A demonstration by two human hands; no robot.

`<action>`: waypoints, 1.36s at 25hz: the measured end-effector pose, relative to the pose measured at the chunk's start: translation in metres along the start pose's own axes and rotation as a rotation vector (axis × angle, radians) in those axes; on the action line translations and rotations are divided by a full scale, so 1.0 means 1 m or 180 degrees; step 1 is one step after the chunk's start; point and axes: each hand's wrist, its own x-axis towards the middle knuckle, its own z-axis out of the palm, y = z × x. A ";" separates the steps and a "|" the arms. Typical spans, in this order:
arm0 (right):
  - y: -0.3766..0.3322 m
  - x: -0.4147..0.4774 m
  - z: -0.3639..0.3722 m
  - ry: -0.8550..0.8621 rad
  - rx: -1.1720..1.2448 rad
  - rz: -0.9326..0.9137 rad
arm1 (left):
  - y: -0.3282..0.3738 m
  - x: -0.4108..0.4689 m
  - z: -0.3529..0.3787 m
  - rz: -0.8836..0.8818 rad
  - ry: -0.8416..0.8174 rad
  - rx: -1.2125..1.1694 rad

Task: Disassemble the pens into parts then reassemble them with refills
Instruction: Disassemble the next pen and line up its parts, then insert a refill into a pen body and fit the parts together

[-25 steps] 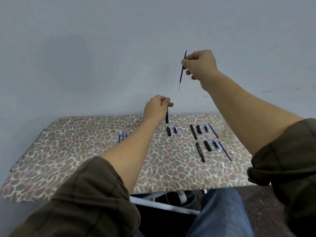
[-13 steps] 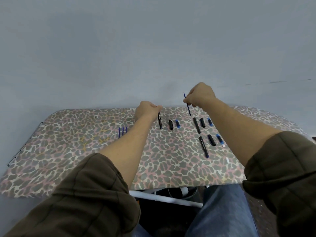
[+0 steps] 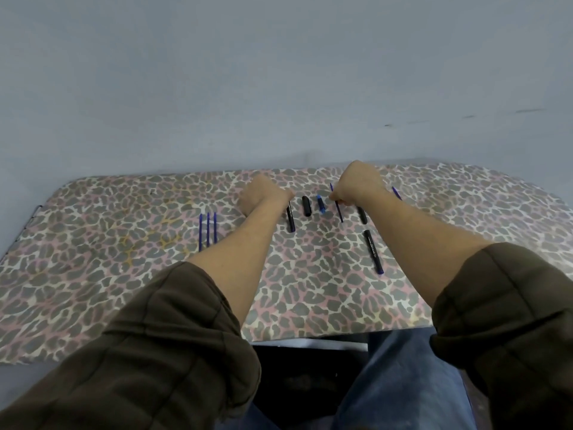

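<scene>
My left hand (image 3: 263,198) rests on the leopard-print table (image 3: 124,268), fingers closed on the far end of a black pen barrel (image 3: 290,218) that lies on the cloth. To its right lie a black cap (image 3: 306,206) and a small blue tip piece (image 3: 321,207). My right hand (image 3: 356,186) pinches a thin blue refill (image 3: 338,206), held low over the table. A second black barrel (image 3: 373,251) lies nearer to me. Another black part (image 3: 362,215) shows just under my right wrist. My right forearm hides other parts.
Three spare blue refills (image 3: 207,231) lie side by side left of my left arm. One more blue refill end (image 3: 396,193) pokes out beyond my right wrist. A plain grey wall stands behind the table. My knees sit below the near table edge.
Both hands have come down from the air to the table. The left hand has laid the barrel flat on the cloth. The right hand lowered the blue refill close to the row of parts.
</scene>
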 end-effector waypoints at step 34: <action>0.014 -0.015 -0.046 0.0015 0.0613 0.0239 | 0.006 -0.014 -0.008 0.0229 -0.0078 0.0119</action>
